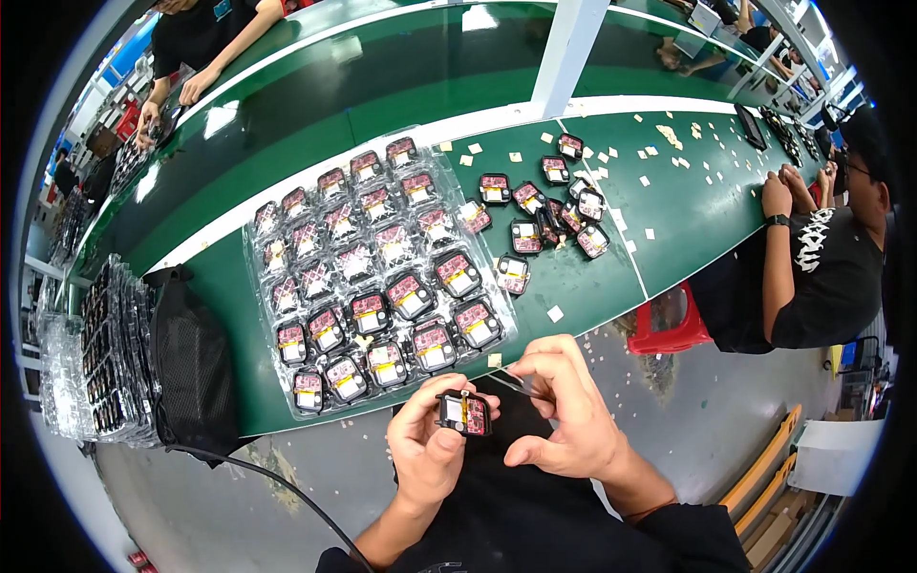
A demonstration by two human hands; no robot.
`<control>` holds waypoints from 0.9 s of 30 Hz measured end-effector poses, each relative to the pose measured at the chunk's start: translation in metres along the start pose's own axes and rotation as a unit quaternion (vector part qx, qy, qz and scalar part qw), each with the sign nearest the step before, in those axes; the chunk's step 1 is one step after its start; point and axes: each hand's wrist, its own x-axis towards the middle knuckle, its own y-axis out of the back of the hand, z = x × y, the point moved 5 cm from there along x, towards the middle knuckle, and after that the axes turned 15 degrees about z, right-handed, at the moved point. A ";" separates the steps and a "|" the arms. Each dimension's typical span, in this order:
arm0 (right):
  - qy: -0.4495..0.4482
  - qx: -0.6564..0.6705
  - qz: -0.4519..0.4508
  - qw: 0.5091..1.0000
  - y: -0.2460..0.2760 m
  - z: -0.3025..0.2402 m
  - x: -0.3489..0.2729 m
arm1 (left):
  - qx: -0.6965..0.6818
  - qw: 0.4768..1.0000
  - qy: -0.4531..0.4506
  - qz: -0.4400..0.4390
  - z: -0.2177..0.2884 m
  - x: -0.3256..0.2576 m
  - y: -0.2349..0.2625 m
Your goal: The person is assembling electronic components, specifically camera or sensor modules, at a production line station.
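My left hand [428,456] grips a small black square device housing [465,413] by its sides, its open face up. Inside show a red circuit board, a silver-white block and a strip of yellow tape. My right hand [565,411] pinches thin metal tweezers [508,380] that point toward the table edge. A small cream square piece [495,360] appears at the tweezers' tips; whether they grip it I cannot tell. Beyond my hands, a clear plastic tray [508,336] holds rows of similar housings, several with cream pieces on them.
Loose housings [526,236] lie in a cluster right of the tray, with cream squares [555,313] scattered over the green table [611,277]. Stacked plastic trays [115,353] and a black mesh-covered object [196,363] stand at left. Co-workers sit at right and across the line.
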 end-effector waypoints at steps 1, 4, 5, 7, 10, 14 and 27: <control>0.009 -0.050 -0.017 0.999 0.001 0.000 -0.001 | 0.001 1.000 0.000 0.002 0.000 0.000 0.001; 0.053 -0.123 -0.012 0.991 0.000 0.003 -0.004 | -0.042 0.999 0.013 -0.019 0.001 0.001 -0.001; 0.118 -0.156 -0.010 0.981 -0.001 -0.001 -0.004 | -0.033 0.999 0.006 -0.004 0.001 0.001 -0.003; 0.211 -0.183 0.042 0.959 -0.005 -0.008 -0.002 | -0.029 1.000 -0.006 0.010 0.001 0.002 -0.003; 0.274 -0.216 0.040 0.936 -0.005 -0.005 -0.004 | -0.018 1.000 -0.020 0.007 0.002 0.003 -0.002; 0.320 -0.247 0.070 0.912 -0.002 -0.002 -0.009 | -0.017 1.000 -0.023 0.003 0.004 0.004 -0.005; 0.243 -0.166 0.080 0.952 -0.004 0.006 -0.003 | -0.002 1.000 -0.018 0.003 0.000 0.003 0.000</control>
